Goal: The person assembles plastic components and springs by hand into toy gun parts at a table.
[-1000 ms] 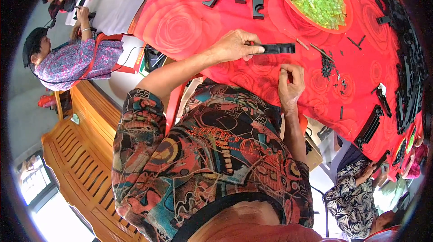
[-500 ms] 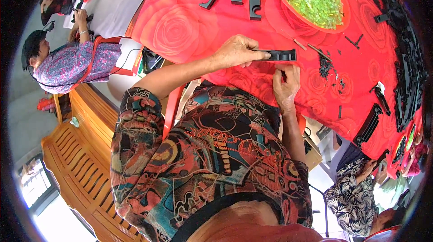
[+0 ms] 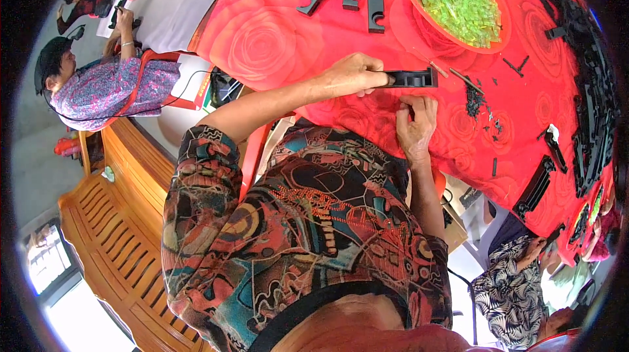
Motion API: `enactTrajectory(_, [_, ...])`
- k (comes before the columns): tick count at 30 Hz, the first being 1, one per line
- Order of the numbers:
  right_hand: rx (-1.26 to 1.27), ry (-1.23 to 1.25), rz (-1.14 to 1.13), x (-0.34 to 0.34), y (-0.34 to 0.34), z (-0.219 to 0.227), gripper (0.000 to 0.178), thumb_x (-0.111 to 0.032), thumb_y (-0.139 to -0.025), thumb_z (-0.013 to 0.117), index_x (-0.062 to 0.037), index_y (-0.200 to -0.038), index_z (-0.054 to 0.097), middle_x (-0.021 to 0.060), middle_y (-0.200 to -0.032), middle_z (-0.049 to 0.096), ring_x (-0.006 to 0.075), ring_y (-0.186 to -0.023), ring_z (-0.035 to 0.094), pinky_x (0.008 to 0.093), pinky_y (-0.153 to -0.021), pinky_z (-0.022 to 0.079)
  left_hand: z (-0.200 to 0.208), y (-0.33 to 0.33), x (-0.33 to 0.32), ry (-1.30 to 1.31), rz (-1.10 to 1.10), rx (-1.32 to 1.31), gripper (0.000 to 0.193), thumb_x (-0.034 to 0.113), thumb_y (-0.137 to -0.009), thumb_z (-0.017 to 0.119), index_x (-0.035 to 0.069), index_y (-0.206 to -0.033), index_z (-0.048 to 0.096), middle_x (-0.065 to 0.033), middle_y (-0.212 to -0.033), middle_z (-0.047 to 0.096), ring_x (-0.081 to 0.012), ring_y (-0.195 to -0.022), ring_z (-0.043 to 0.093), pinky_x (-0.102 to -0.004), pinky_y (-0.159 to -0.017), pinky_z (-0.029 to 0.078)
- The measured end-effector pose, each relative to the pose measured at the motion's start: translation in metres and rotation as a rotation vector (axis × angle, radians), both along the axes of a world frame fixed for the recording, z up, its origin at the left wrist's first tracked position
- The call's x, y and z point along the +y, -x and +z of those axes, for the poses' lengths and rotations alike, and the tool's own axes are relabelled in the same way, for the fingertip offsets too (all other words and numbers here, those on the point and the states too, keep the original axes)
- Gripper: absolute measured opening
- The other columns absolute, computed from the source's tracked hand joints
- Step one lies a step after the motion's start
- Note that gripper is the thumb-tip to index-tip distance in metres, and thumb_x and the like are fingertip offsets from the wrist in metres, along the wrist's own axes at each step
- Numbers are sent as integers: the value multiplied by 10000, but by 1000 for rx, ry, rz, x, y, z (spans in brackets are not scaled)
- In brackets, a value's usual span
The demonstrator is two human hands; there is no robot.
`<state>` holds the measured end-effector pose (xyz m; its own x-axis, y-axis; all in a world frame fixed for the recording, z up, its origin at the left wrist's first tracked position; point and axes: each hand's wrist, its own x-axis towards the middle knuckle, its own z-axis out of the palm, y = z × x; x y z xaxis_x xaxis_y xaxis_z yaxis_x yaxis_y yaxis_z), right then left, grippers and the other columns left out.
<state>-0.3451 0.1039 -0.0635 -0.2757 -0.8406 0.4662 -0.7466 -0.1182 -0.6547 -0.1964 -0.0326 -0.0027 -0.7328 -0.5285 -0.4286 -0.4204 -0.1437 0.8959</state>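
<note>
Saw a slatted wooden bench (image 3: 124,240) at eight o'clock and, farther out in the same direction, a dark-framed window (image 3: 49,270) blown out by white daylight. Met a grey wall (image 3: 39,188) at nine and a red chair (image 3: 164,57) at ten. Noted a white-covered table (image 3: 177,4) toward half past ten, plus a red rose-patterned tablecloth (image 3: 255,44) spread from eleven to four.

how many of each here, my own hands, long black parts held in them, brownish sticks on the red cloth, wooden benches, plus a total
Own hands: 2 (left hand, right hand)
Long black part held: 1
Brownish sticks: 2
Wooden bench: 1
Total: 6
</note>
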Motion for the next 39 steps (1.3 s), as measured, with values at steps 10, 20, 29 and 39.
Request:
enactTrajectory(10, [77,-20,-24,-1,-1,-6,166,19,-704,576,-46,-855,598,153,-864,549,355,-814,518,456,-771,415,-17,26,13,463,-105,-224,485,509,-765,616,25,-738,620,-126,-589,564,-247,-578,565,-398,-550,425])
enactTrajectory(20, [14,58,-2,1,3,7,112,11,-739,592,-36,-838,612,128,-799,599,332,-775,557,431,-787,429,-30,19,16,725,29,146,372,319,-731,746,11,-880,600,-148,-822,573,-289,-767,581,-387,-657,461])
enactTrajectory(29, [-230,69,-297,8,57,30,133,29,-751,572,-42,-851,621,108,-840,608,252,-807,557,350,-740,454,-26,-8,20,1288,-183,199,285,200,-716,708,73,-946,598,-95,-992,517,-268,-894,510,-365,-756,413])
enactTrajectory(39, [548,-227,-220,-34,112,22,165,-89,-766,622,-93,-931,617,102,-869,568,300,-851,533,421,-732,421,-48,-11,18,1336,-338,131,330,143,-775,546,94,-1096,606,-129,-995,520,-296,-950,513,-407,-848,465])
